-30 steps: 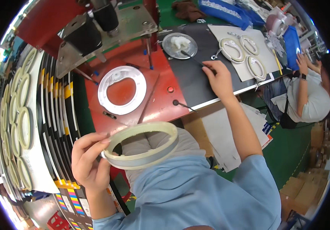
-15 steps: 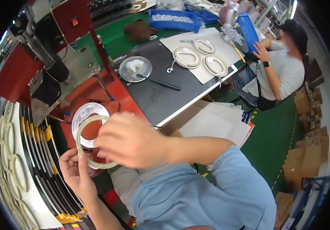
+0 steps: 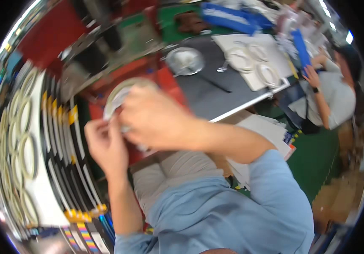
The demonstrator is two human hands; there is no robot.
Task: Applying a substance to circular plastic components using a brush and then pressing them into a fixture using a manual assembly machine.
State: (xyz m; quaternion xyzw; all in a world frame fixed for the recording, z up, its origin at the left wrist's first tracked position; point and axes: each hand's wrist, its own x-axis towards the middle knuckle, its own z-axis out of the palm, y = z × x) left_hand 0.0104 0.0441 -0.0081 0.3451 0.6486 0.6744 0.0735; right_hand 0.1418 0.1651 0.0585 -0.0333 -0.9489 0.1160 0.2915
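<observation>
A cream ring [image 3: 125, 83] with a ribbed edge, blurred now, is in front of me over the red machine base. My left hand [image 3: 109, 146] pinches its near left side between thumb and fingers. Across the ring lies my right hand [image 3: 154, 116], its fingers bent inward and smeared by motion, so what they grip is unclear. A white round plate [image 3: 115, 98] shows only in part behind the ring and hands.
The red and metal machine [image 3: 127, 40] stands ahead. On the black table [image 3: 203, 99] are a dish of white stuff [image 3: 186, 59], a dark-handled tool [image 3: 216, 84] and several white rings [image 3: 240, 59]. A rack of cream rings [image 3: 26, 154] stands left; a co-worker [image 3: 332, 91] sits right.
My head view has shifted, so the scene sits further right. Both hands and the cream ring have moved up and forward, closer over the white plate. My left hand keeps its hold.
</observation>
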